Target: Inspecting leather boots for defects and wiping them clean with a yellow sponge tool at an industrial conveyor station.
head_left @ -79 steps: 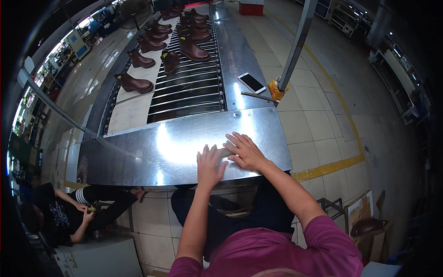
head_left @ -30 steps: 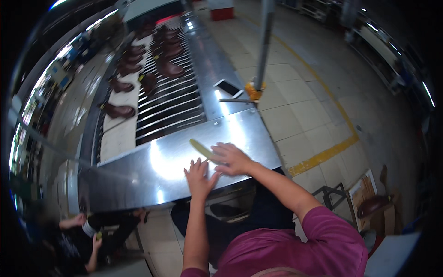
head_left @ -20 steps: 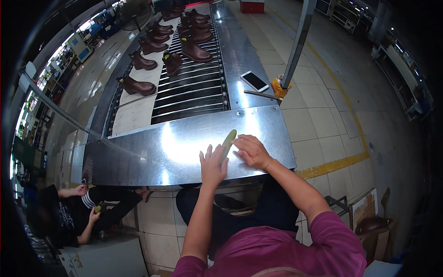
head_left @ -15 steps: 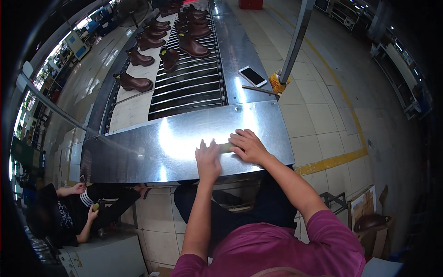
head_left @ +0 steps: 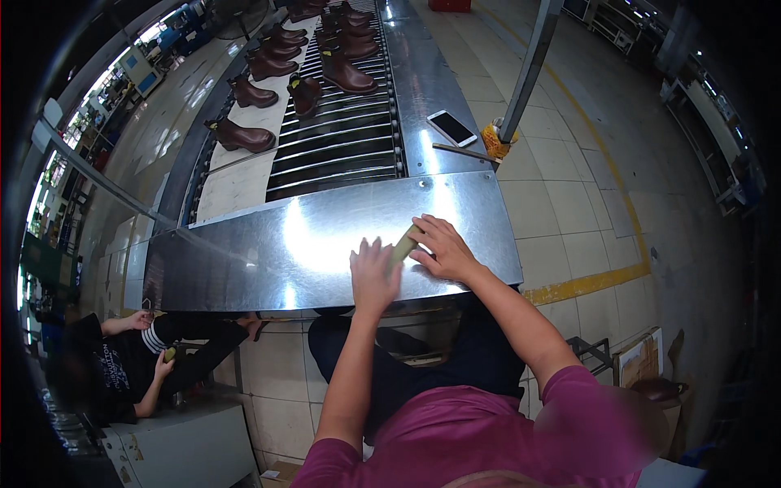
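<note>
A long, rounded green thing (head_left: 403, 246), its exact kind unclear, slants between my hands over the shiny metal table (head_left: 236, 272). My right hand (head_left: 446, 250) is closed round its upper end, thumb and fingers on either side. Beside its lower end is my left hand (head_left: 374, 276), slightly blurred, with the fingers stretched out and apart. Whether the left thumb touches the green thing is hidden.
Brown ankle boots (head_left: 348, 71) stand in rows on the roller conveyor (head_left: 333, 167) beyond the table. A white phone (head_left: 451, 128) lies near a metal post (head_left: 529, 69) and a yellow packet (head_left: 495, 140). At lower left sits another person (head_left: 122, 370) holding something green.
The green thing has turned from nearly level to slanted, its right end farther from me. My right hand has shifted slightly forward and my left hand slightly right. The view has shifted a little.
</note>
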The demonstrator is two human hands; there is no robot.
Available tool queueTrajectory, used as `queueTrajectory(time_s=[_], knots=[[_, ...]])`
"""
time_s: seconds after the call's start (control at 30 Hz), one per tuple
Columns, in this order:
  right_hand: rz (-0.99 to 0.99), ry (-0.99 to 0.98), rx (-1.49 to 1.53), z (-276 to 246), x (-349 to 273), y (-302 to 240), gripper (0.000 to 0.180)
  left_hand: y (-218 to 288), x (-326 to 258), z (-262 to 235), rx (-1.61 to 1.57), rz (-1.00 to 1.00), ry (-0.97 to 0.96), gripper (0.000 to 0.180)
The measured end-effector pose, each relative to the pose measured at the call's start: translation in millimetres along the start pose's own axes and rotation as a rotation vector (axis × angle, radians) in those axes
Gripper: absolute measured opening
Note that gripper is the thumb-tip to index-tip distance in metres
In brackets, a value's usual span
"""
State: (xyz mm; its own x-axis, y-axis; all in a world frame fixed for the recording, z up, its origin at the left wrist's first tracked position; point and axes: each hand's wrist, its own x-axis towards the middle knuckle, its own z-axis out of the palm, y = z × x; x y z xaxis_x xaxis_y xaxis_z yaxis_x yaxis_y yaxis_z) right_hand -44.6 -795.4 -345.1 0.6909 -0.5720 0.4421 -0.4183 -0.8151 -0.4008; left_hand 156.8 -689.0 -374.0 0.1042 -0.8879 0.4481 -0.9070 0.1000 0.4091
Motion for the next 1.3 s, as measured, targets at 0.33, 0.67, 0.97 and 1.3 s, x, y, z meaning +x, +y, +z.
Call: queueTrajectory(time_s=[0.33, 0.67, 0.97, 1.3], knots=[[-0.089, 0.062, 0.006, -4, -4, 3, 0.045, 13, 7, -2, -0.001, -0.109, 0.001, 0.056], [-0.033, -0.130, 0.147, -1, -5, 2, 0.049, -10, 0, 6, -0.093, -0.210, 0.278, 0.057], [-0.005, 0.010, 0.038, -9, -2, 2, 0.054, 7, 7, -7, -0.062, 0.061, -0.136, 0.059], [-0.037, -0.030, 0.105, -10, -2, 1, 0.054, 8, 5, -1, -0.085, -0.073, -0.001, 0.055]])
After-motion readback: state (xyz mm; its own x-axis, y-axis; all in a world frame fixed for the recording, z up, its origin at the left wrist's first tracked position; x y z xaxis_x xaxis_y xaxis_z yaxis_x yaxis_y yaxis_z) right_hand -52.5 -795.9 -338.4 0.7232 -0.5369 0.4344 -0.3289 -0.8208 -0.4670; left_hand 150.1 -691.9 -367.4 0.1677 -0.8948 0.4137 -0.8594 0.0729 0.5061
